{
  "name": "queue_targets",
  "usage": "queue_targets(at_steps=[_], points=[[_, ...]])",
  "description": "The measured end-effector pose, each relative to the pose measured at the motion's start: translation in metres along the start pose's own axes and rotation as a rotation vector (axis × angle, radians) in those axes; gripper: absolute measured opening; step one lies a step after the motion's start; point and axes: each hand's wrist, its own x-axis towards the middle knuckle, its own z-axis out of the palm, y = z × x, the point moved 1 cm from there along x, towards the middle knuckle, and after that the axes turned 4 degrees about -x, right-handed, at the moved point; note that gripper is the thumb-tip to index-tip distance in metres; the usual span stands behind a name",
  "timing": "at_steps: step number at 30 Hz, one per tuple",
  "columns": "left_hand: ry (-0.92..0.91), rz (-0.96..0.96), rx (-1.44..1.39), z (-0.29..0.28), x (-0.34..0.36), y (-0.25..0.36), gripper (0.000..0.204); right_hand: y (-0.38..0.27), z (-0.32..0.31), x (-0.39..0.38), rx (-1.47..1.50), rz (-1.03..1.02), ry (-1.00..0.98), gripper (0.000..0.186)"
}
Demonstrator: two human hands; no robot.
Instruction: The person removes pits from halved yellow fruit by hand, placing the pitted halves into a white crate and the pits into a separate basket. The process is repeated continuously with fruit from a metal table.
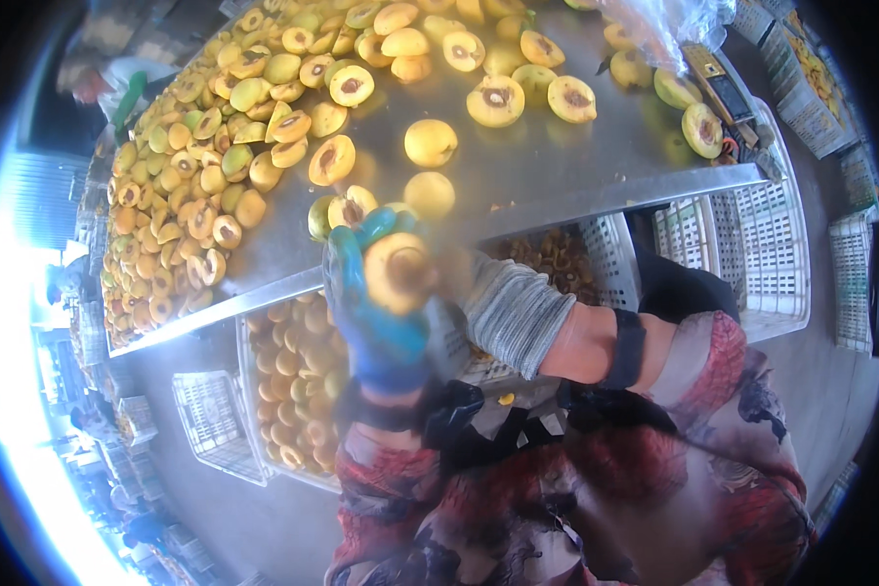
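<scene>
My left hand (379, 342), in a teal and blue glove, is closed around a yellow peach half (397, 273) just over the table's near edge. The cut side faces up, with a round hollow or stone in its middle. Beside it my right hand (451, 269) is smeared by motion, and its fingers cannot be made out; a grey knitted cuff (520, 311) covers that forearm. Close beyond the gloved hand, a cut peach (352, 206) rests on the metal table (596, 161). A whole-looking yellow peach (431, 143) sits farther off.
Many peach halves (190, 186) cover the table's left and far side. Below the edge stand a crate of pale peaches (298, 381) and one with brown scraps (557, 256). White crates (776, 244) stand right. Clear plastic (679, 29) lies far right. Another person's green sleeve (130, 101) shows far left.
</scene>
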Motion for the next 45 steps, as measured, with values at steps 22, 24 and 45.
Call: queue_targets(at_steps=[22, 24, 45], points=[[0.164, -0.217, -0.356, 0.022, 0.005, 0.034, 0.034, 0.024, 0.104, 0.056, 1.059, 0.248, 0.03, 0.036], [0.187, -0.278, -0.525, 0.025, 0.005, 0.031, 0.035, 0.028, 0.124, 0.065, 1.036, 0.151, 0.093, 0.033], [-0.147, -0.163, -0.129, 0.005, 0.005, 0.02, 0.041, 0.003, 0.06, 0.001, 0.604, 0.032, -0.088, 0.036]])
